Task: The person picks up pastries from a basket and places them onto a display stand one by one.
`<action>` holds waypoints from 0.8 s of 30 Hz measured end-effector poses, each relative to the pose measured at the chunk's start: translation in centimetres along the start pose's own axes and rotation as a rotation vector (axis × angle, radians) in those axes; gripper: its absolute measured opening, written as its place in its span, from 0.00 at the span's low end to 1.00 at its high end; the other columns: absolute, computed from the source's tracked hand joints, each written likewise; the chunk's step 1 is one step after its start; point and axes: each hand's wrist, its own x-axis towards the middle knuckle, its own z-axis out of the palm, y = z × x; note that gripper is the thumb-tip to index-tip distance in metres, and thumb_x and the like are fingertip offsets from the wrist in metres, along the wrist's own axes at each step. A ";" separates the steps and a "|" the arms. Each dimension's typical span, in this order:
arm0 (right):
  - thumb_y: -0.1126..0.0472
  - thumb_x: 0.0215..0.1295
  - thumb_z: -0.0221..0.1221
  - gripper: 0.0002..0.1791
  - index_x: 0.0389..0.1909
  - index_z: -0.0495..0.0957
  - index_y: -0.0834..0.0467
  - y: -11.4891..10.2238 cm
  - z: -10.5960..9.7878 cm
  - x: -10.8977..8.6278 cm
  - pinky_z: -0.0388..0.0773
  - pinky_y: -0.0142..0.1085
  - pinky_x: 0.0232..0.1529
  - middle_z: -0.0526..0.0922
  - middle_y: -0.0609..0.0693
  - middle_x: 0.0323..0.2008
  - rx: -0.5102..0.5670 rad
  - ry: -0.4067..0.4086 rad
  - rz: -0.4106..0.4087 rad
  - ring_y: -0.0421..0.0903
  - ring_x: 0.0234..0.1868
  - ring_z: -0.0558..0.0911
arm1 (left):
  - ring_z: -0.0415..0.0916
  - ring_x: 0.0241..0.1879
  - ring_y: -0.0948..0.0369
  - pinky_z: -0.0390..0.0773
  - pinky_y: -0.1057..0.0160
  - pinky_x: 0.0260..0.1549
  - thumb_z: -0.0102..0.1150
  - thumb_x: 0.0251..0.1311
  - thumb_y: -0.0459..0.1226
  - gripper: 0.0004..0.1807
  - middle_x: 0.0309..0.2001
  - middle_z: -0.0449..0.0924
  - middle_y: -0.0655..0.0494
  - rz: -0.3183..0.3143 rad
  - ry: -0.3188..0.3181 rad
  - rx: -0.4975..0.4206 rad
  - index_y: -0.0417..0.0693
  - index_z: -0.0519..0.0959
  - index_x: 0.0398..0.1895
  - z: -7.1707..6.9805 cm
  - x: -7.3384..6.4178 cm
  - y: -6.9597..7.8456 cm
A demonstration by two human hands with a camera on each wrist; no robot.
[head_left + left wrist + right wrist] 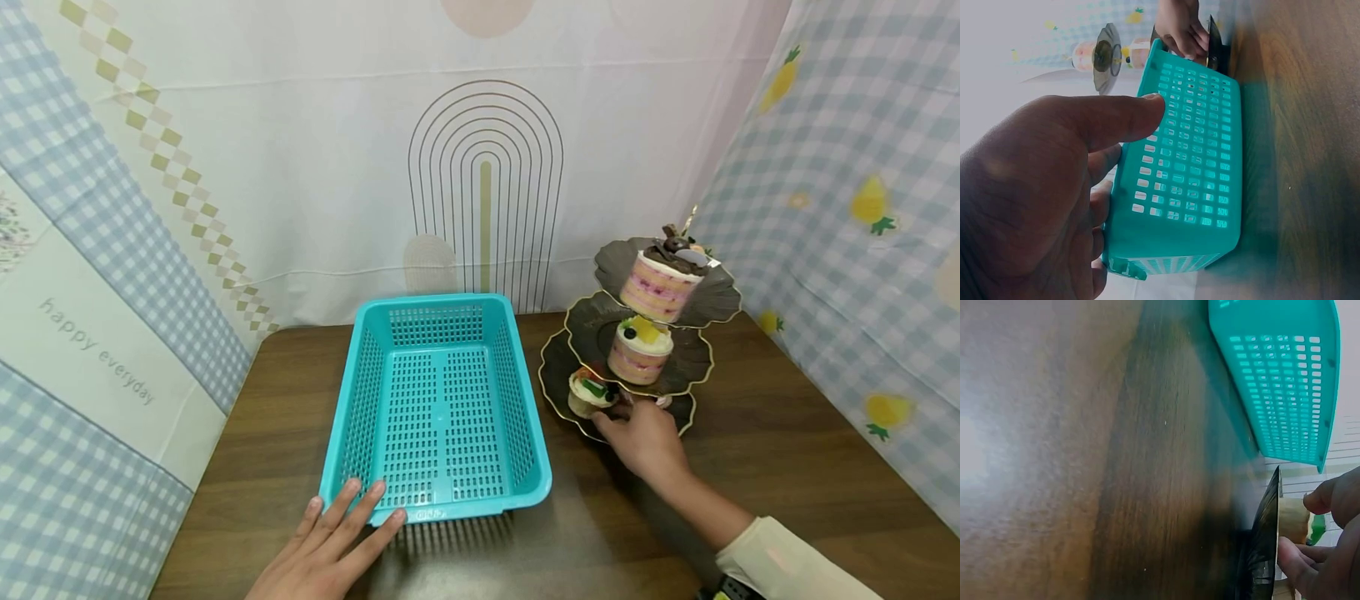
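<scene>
A turquoise plastic basket (pixel 441 417) stands on the table. My left hand (pixel 330 542) lies over its near left corner with fingers spread; in the left wrist view the thumb (pixel 1129 119) lies against the outer wall. At the right is a three-tier stand (pixel 558 367) with dark, gold-edged plates. My right hand (pixel 648 442) reaches into its lowest tier, beside a small cupcake (pixel 588 396) with green on top. In the right wrist view, the thumb (pixel 1319 500) and a finger (pixel 1291 562) lie either side of that cupcake (pixel 1294 519); I cannot tell whether they pinch it.
Above my right hand, the middle plate carries a pink-layered cake (pixel 640 354) with yellow topping. A larger cake (pixel 660 287) with chocolate topping sits on the top plate. Patterned cloths (pixel 337 192) hang behind and at both sides of the wooden table (pixel 277 433).
</scene>
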 end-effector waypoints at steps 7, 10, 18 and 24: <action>0.59 0.66 0.66 0.17 0.51 0.83 0.64 -0.2 -0.6 -1.4 0.83 0.45 0.43 0.90 0.51 0.36 0.094 -0.043 -0.055 0.50 0.40 0.89 | 0.35 0.81 0.54 0.28 0.59 0.76 0.40 0.63 0.75 0.50 0.81 0.51 0.51 -0.002 -0.002 0.038 0.60 0.56 0.82 0.0 -0.1 0.1; 0.62 0.66 0.67 0.14 0.49 0.82 0.63 -0.2 -0.7 -2.2 0.83 0.37 0.38 0.89 0.47 0.36 0.119 -0.037 -0.135 0.42 0.35 0.87 | 0.38 0.81 0.54 0.30 0.58 0.76 0.39 0.63 0.76 0.50 0.81 0.52 0.52 -0.007 0.013 0.065 0.61 0.57 0.82 0.0 -0.2 0.2; 0.56 0.66 0.70 0.18 0.52 0.82 0.61 -0.6 -2.3 -3.5 0.84 0.39 0.39 0.86 0.47 0.41 0.103 -0.115 -0.245 0.41 0.39 0.85 | 0.46 0.79 0.62 0.37 0.64 0.76 0.52 0.65 0.68 0.42 0.77 0.62 0.60 -0.098 0.078 0.128 0.64 0.64 0.79 -0.4 0.6 0.7; 0.41 0.67 0.66 0.30 0.61 0.79 0.58 -1.5 -4.1 -4.4 0.82 0.51 0.49 0.85 0.50 0.52 -0.030 -0.210 -0.316 0.50 0.50 0.84 | 0.72 0.67 0.53 0.64 0.58 0.64 0.57 0.65 0.64 0.36 0.69 0.75 0.57 -0.160 0.076 0.084 0.55 0.78 0.68 -1.7 2.0 0.5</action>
